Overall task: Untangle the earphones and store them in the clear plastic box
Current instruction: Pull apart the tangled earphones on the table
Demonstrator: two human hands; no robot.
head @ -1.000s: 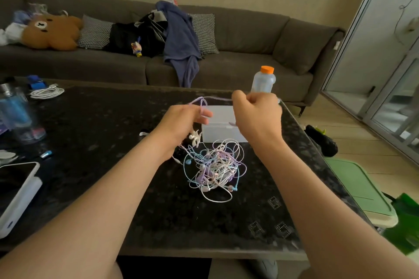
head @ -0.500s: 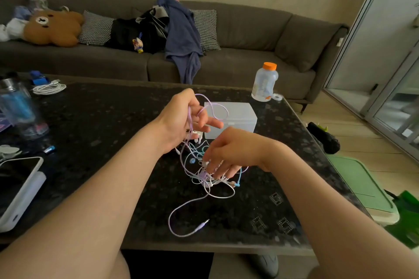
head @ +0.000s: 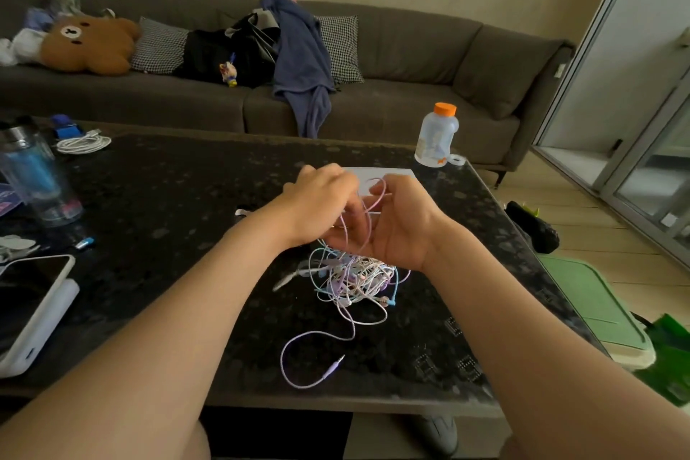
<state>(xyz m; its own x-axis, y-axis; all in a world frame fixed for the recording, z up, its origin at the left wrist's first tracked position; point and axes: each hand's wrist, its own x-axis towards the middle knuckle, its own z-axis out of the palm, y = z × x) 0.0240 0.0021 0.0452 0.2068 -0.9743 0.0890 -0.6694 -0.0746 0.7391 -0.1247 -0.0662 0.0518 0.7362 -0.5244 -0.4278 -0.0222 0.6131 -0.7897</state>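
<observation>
Both the left hand (head: 323, 203) and right hand (head: 401, 228) keep a pinching grip on one strand lifted from the earphones (head: 354, 280), heaped mid-tabletop (head: 168, 198) just near of the box (head: 392, 175). Yanking would likely tighten the knots.

tbl (head: 168, 198): dark stone | ctr: earphones (head: 354, 280) tangle | behind: clear box (head: 395, 175) | far R: bottle (head: 437, 134) | L: tumbler (head: 33, 175), phone (head: 30, 295), coiled cable (head: 83, 143)

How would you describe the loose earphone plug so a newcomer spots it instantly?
Find the dark speckled table; near its front edge, a single lilac cable loops out of the earphone tangle. The plug is that cable's metal-tipped free end, lying alone, clear of the knot.
</observation>
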